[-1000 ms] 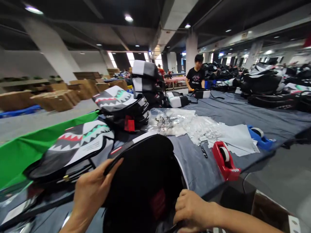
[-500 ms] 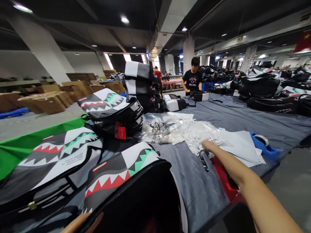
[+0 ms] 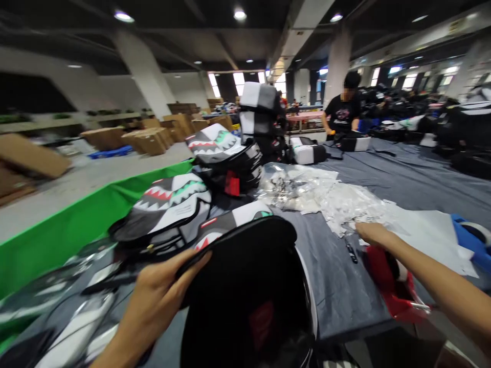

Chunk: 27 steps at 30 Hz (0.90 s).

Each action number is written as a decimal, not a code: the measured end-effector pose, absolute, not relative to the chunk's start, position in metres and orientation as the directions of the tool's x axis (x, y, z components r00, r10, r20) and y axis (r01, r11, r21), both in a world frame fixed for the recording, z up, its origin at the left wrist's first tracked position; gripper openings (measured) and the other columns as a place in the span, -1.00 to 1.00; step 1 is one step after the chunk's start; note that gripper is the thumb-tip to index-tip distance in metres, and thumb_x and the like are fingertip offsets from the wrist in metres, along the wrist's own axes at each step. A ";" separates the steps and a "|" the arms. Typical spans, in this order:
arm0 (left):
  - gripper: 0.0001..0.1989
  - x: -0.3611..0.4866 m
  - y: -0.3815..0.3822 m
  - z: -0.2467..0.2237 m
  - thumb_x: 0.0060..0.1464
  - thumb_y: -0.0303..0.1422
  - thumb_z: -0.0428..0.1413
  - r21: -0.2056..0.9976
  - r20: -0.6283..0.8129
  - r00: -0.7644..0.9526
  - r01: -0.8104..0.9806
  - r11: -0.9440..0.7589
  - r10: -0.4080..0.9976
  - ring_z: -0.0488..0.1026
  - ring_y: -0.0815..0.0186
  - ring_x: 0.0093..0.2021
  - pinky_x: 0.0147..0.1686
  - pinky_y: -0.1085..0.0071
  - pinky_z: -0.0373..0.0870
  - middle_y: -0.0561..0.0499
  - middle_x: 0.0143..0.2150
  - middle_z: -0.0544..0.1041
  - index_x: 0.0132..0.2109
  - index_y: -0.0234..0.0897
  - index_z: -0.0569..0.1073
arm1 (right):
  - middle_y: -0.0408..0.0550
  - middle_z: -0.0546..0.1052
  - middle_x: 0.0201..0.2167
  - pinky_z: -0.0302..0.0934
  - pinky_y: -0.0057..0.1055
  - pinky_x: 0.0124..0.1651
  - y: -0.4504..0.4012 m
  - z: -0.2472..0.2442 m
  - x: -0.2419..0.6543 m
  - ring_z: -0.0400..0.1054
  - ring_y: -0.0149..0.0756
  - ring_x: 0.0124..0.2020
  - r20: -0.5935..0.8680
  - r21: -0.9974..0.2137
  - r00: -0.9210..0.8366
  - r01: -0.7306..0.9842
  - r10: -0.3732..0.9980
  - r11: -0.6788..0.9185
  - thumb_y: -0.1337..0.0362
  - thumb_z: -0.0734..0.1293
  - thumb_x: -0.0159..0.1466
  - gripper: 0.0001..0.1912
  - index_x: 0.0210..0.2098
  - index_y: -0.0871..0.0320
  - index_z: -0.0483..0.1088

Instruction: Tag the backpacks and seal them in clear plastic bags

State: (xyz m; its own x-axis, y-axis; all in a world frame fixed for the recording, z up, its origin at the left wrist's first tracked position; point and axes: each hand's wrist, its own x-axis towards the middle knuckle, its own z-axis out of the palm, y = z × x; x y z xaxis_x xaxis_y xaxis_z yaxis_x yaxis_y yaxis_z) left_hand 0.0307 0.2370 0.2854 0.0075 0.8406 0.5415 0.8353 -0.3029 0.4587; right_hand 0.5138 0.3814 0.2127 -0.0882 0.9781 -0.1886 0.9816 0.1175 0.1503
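The open backpack (image 3: 230, 327) is standing at the bottom middle, in front of the person, and its lower part is being cut off. Its inside is looking so dark that only a dim red patch (image 3: 261, 322) is showing. The raised flap (image 3: 249, 240) is hiding most of the toothy print (image 3: 251, 212) on its outer side. The right forearm (image 3: 425, 263) is covering some of the red tape dispenser (image 3: 399, 294), and the blue tape dispenser (image 3: 470, 235) is running off the right edge.

The left hand (image 3: 161, 286) is coming up from the bottom left and pinching the flap's edge. The right hand (image 3: 371, 234) is stretching far forward, back side up, its fingertips meeting a messy heap of clear plastic packets (image 3: 345, 202). I cannot tell if it is gripping any. A small black thing (image 3: 351, 252) is lying near it.
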 end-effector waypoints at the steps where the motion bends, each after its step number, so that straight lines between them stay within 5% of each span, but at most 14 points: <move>1: -0.53 0.037 0.238 0.296 0.14 0.07 0.04 0.496 0.529 0.013 0.806 -0.322 0.848 0.45 0.29 -0.52 -0.51 0.48 0.33 0.08 -0.49 0.58 -0.26 -0.21 0.64 | 0.17 0.58 -0.28 0.31 -0.28 -0.22 0.362 0.219 0.505 0.51 -0.15 -0.26 -0.140 0.142 -0.182 0.969 0.973 0.201 0.49 0.18 0.36 -0.77 -0.19 0.25 0.47; 3: -0.54 0.047 0.243 0.311 0.15 0.01 0.05 0.534 0.495 0.031 0.778 -0.332 0.869 0.34 0.36 -0.56 -0.51 0.49 0.26 0.10 -0.57 0.47 -0.38 -0.26 0.61 | 0.11 0.58 -0.30 0.28 -0.32 -0.28 0.315 0.223 0.481 0.48 -0.21 -0.32 0.188 0.070 -0.531 0.846 0.826 0.528 0.48 0.13 0.36 -0.71 -0.15 0.16 0.46; 5: -0.54 0.054 0.249 0.316 0.17 -0.02 0.04 0.538 0.487 0.060 0.765 -0.354 0.872 0.29 0.40 -0.55 -0.49 0.49 0.20 0.10 -0.57 0.43 -0.40 -0.30 0.59 | 0.03 0.57 -0.35 0.26 -0.32 -0.36 0.264 0.215 0.446 0.44 -0.22 -0.38 0.608 0.102 -0.743 0.424 0.281 0.900 0.40 0.14 0.38 -0.72 -0.12 0.06 0.46; 9: -0.56 0.058 0.254 0.314 0.21 -0.06 0.02 0.525 0.487 0.098 0.761 -0.380 0.868 0.29 0.39 -0.49 -0.44 0.48 0.18 0.09 -0.52 0.43 -0.36 -0.30 0.59 | -0.20 0.57 -0.37 0.24 -0.42 -0.44 0.204 0.194 0.359 0.41 -0.34 -0.40 0.625 0.229 -0.772 0.037 -0.118 0.973 0.24 0.20 0.41 -0.80 -0.16 -0.15 0.44; 14: -0.60 0.055 0.250 0.311 0.25 -0.11 0.02 0.498 0.482 0.124 0.776 -0.387 0.867 0.32 0.37 -0.46 -0.33 0.46 0.23 0.10 -0.51 0.45 -0.32 -0.27 0.61 | 0.03 0.59 -0.15 0.34 -0.29 -0.14 0.241 0.226 0.323 0.46 -0.23 -0.14 0.746 0.272 -0.665 0.343 0.028 0.899 0.42 0.30 0.34 -0.76 0.00 0.12 0.42; 16: -0.62 0.055 0.247 0.309 0.27 -0.12 0.03 0.473 0.472 0.108 0.806 -0.355 0.875 0.34 0.37 -0.46 -0.34 0.46 0.24 0.10 -0.50 0.48 -0.28 -0.26 0.61 | 0.02 0.57 -0.13 0.34 -0.27 -0.05 0.265 0.243 0.331 0.45 -0.22 -0.07 0.871 0.128 -0.473 0.480 0.132 0.868 0.39 0.31 0.35 -0.71 0.06 0.06 0.39; 19: -0.65 0.060 0.239 0.304 0.29 -0.15 0.03 0.390 0.488 0.045 0.882 -0.263 0.872 0.42 0.32 -0.47 -0.38 0.44 0.25 0.05 -0.48 0.54 -0.26 -0.25 0.61 | 0.12 0.46 0.07 0.34 -0.15 0.04 0.298 0.253 0.335 0.37 -0.10 0.10 0.892 -0.251 -0.181 0.564 0.414 0.787 0.16 0.39 0.32 -0.51 0.19 0.06 0.28; 21: -0.70 0.072 0.230 0.296 0.30 -0.20 0.05 0.245 0.653 0.021 0.940 -0.237 0.757 0.51 0.23 -0.37 -0.28 0.37 0.32 -0.04 -0.38 0.61 -0.19 -0.27 0.60 | 0.12 0.46 0.08 0.34 -0.16 0.02 0.314 0.252 0.327 0.39 -0.08 0.07 0.781 -0.470 -0.165 0.478 0.602 0.742 0.01 0.45 0.23 -0.39 0.17 0.12 0.30; 24: -0.75 0.096 0.215 0.263 0.22 -0.40 0.15 -0.106 0.925 0.222 0.930 -0.351 0.309 0.51 0.11 0.02 0.11 0.20 0.30 -0.14 -0.06 0.63 0.03 -0.27 0.53 | -0.09 0.57 -0.26 0.33 -0.36 -0.16 0.324 0.251 0.310 0.47 -0.25 -0.24 0.610 -0.646 -0.300 0.348 0.733 0.680 0.02 0.48 0.20 -0.63 -0.15 0.15 0.45; 26: -0.67 0.110 0.215 0.228 0.23 -0.52 0.07 -0.398 0.811 0.577 0.667 -0.629 0.099 0.49 0.22 0.07 0.17 0.28 0.30 -0.03 -0.06 0.63 0.09 -0.21 0.50 | -0.13 0.57 -0.31 0.27 -0.43 -0.18 0.326 0.253 0.304 0.46 -0.30 -0.27 0.602 -0.622 -0.331 0.376 0.726 0.687 0.05 0.51 0.18 -0.67 -0.25 0.15 0.47; 27: -0.65 0.117 0.221 0.208 0.28 -0.54 -0.06 -0.406 0.714 0.693 0.524 -0.748 0.098 0.50 0.25 0.08 0.18 0.30 0.32 0.00 -0.03 0.63 0.09 -0.19 0.49 | -0.12 0.58 -0.28 0.25 -0.46 -0.17 0.326 0.255 0.302 0.46 -0.31 -0.25 0.604 -0.588 -0.348 0.413 0.717 0.696 0.06 0.50 0.19 -0.68 -0.24 0.15 0.47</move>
